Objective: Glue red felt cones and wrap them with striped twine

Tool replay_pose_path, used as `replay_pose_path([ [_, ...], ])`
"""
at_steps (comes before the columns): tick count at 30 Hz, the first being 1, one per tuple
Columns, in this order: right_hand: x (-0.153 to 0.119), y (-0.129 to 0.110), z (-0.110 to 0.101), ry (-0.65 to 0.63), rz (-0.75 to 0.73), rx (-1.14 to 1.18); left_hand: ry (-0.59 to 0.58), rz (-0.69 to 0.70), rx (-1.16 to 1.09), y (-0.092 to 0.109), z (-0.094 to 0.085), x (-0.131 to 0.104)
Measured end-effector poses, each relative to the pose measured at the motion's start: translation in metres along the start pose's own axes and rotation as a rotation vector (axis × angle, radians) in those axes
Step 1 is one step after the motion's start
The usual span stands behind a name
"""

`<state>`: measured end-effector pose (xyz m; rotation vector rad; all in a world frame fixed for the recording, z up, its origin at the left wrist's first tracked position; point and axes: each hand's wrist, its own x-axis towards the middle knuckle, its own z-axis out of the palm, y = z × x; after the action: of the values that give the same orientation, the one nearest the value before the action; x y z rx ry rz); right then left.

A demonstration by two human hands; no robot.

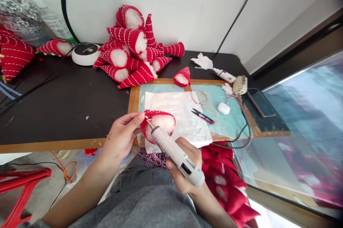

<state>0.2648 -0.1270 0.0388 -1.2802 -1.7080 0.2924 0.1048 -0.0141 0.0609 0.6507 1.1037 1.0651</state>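
Left hand pinches rim of stuffed red cone, just ahead of right hand, which grips glue gun. Cone likely light, squashy; hold by fabric edge, clear of nozzle.

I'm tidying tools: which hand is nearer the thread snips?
Right. The right hand grips the glue gun, lower in view than the thread snips; the left hand, at the red cone, is farther left.
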Motion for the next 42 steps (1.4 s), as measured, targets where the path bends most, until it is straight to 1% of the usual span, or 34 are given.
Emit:
replay_pose_path([
  [4,0.0,0.001,0.001,-0.013,0.026,-0.004,-0.006,0.002,-0.005,-0.003,-0.001,0.0],
  [8,0.001,0.002,-0.002,-0.011,0.049,0.014,-0.02,0.038,0.014,-0.004,-0.002,0.002],
  [16,0.001,0.001,-0.002,0.012,0.035,0.04,0.008,0.034,0.006,-0.005,0.0,0.002],
  [24,0.0,0.0,-0.001,0.02,0.053,0.037,-0.024,0.096,0.071,-0.01,-0.004,0.002],
  [32,0.0,-0.001,0.0,0.042,0.048,0.043,-0.007,0.084,0.046,-0.011,-0.002,0.003],
  [38,-0.002,0.0,0.003,0.05,0.073,0.071,-0.014,0.132,0.085,-0.014,-0.006,0.004],
  [42,-0.004,0.0,0.002,0.062,0.079,0.075,-0.024,0.136,0.074,-0.015,-0.007,0.004],
])
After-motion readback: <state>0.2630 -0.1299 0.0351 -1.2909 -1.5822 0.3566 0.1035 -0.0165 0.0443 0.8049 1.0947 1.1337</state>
